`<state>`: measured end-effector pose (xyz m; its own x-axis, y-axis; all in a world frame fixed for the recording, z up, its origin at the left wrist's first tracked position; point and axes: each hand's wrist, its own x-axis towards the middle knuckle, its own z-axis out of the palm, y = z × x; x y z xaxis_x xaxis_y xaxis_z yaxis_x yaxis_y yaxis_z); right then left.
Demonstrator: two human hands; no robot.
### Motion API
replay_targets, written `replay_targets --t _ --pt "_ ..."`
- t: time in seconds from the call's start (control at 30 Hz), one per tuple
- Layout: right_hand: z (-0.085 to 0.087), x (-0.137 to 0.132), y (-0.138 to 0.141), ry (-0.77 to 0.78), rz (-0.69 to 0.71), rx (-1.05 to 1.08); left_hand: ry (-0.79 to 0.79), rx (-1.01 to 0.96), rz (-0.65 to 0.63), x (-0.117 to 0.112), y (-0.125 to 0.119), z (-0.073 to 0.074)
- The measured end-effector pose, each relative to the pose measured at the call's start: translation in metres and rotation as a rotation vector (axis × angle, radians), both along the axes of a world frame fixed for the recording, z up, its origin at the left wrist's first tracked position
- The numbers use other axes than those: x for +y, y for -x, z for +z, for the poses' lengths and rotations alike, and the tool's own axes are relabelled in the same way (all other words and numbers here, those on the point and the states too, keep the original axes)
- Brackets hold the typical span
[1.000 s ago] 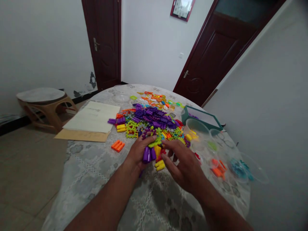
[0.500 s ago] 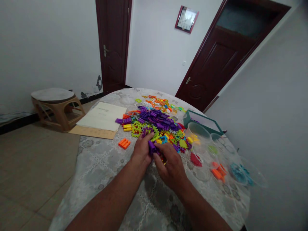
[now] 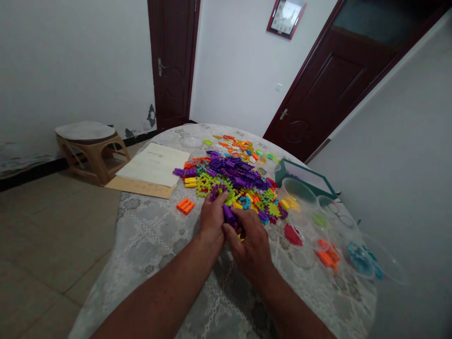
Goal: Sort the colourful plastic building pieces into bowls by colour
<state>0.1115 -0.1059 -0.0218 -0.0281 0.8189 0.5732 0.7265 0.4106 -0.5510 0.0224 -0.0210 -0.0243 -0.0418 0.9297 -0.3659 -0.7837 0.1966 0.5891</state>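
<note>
My left hand [image 3: 213, 217] is closed around purple plastic building pieces, its thumb on top. Between both hands shows a purple tube-shaped piece [image 3: 229, 215]. My right hand [image 3: 250, 236] pinches at the near end of these pieces, thumb and fingers bent; a bit of yellow shows below its fingertips. The hands hide most of what they hold. Just beyond them lies a pile of purple building pieces [image 3: 236, 170], with lime-green gear-shaped pieces [image 3: 204, 184] along its near side. An orange ribbed piece [image 3: 185, 205] lies alone left of my left hand.
Clear plastic tubs [image 3: 298, 193] with coloured pieces stand on the right, near a green-rimmed box [image 3: 307, 178]. White paper [image 3: 155, 164] lies over a brown board [image 3: 141, 187] at the table's left edge. A stool [image 3: 93, 150] stands beyond on the floor.
The whole view has shifted slightly, so the scene sits a little further right. Both hands keep their hold on the purple pieces, with little visible change in their grip.
</note>
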Motion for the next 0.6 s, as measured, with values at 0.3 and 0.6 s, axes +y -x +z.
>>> replay_targets --t 0.3,0.6 --pt "-0.014 -0.009 0.001 0.195 -0.143 0.276 0.040 -0.147 -0.014 -0.004 -0.009 0.009" --pt "-0.012 -0.012 0.002 0.319 0.014 0.656 0.205 -0.244 -0.186 0.001 0.003 0.015"
